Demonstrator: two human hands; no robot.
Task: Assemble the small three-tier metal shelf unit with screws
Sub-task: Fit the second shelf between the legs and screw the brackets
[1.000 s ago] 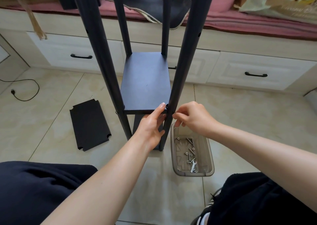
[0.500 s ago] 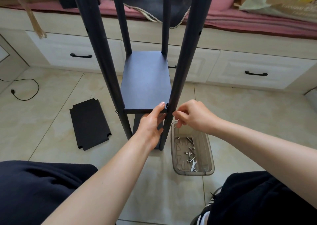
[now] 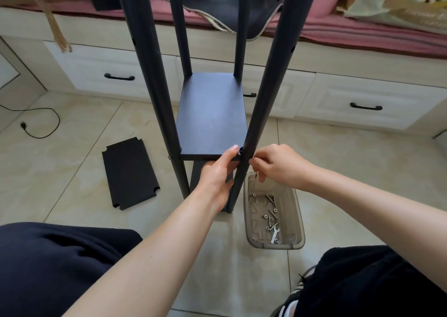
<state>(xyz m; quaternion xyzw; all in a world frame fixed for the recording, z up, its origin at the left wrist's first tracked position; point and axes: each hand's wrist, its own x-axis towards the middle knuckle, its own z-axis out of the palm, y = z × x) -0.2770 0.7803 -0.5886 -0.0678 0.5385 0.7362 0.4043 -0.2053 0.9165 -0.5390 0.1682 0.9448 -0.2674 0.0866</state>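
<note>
Tiled floor (image 3: 338, 161), pale, bearing all parts.

Drawer cabinet (image 3: 362, 99) along the far side, white fronts, black handles, pink cushion on top.

Shelf unit (image 3: 212, 113): upright on the floor at centre, four dark posts, one dark board fixed between them at mid height, a lower board partly visible beneath. Near right post (image 3: 266, 99) leaning across the board's front right corner.

Loose shelf board (image 3: 130, 174): flat on the floor left of the unit, well apart from it, notched at all corners.

Plastic tray (image 3: 297, 210): clear grey, on the floor just right of the near right post's foot. Contents: screws (image 3: 271, 217), nuts and a small flat wrench (image 3: 275, 234).

Left hand (image 3: 216, 178): gripping the board's front edge at the right corner, thumb on top beside the post hole, fingers curled underneath.

Right hand (image 3: 278, 166): at the outer side of the near right post, level with the board edge, fingertips bunched together against the post. Pinched item too small to tell.

Black cable (image 3: 41, 123) on the floor at far left.
</note>
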